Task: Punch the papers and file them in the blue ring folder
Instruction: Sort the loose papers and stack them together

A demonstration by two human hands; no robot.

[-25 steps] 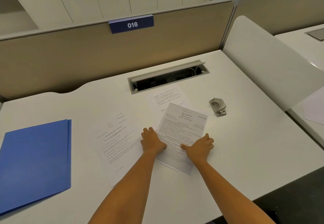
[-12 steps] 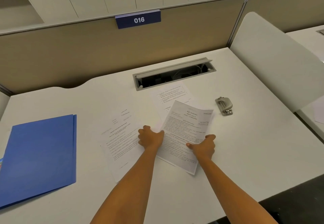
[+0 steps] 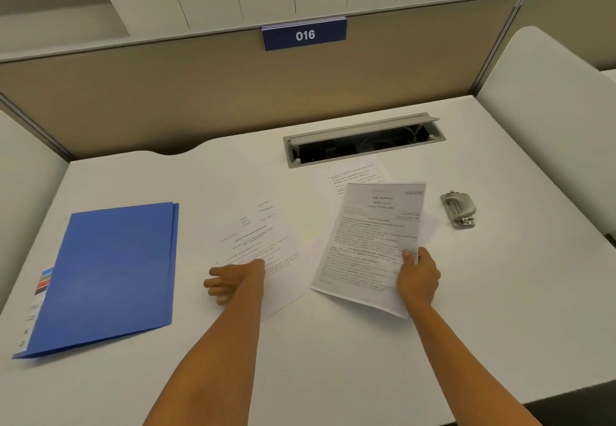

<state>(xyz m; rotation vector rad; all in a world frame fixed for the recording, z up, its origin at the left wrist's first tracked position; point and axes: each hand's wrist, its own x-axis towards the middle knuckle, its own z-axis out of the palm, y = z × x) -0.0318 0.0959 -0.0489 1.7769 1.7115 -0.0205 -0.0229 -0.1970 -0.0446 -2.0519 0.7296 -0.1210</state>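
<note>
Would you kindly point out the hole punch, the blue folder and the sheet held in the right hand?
hole punch (image 3: 458, 209), head view, on its metal lever.
blue folder (image 3: 113, 272), head view, middle of its closed cover.
held sheet (image 3: 370, 242), head view, on its printed text.

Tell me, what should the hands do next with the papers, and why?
Probably the left hand should gather the white printed sheet lying flat on the desk beneath it. The right hand already pinches the grey printed sheet, lifted off the white desk. The small metal hole punch sits untouched, and the blue folder is closed.
</note>
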